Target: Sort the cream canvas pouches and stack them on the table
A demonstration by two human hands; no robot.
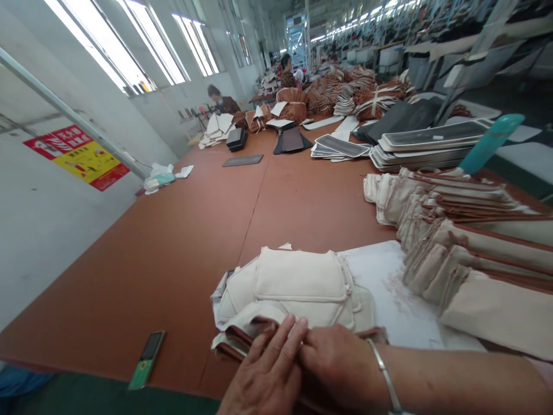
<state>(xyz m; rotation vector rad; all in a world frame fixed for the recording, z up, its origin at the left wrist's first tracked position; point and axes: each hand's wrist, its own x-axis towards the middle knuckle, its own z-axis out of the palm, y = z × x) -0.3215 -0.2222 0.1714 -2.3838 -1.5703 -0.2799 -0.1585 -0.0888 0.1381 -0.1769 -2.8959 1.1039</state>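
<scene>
A cream sewn piece, like a bag panel with a piped pocket, lies at the near edge of the table. Its near side is folded up, and brown lining shows in the folds. My left hand rests on these folds with its fingers stretched out. Beside it, my right hand, with a bangle at the wrist, is closed at the near edge of the same piece. Its fingertips are partly hidden behind my left hand. Under the cream piece and to its right is a white sheet.
Bundled cream and brown pieces are piled at right. Behind them stand flat grey-and-white panels and a teal strip. A green phone lies at the brown table's near edge. Two people sit far back.
</scene>
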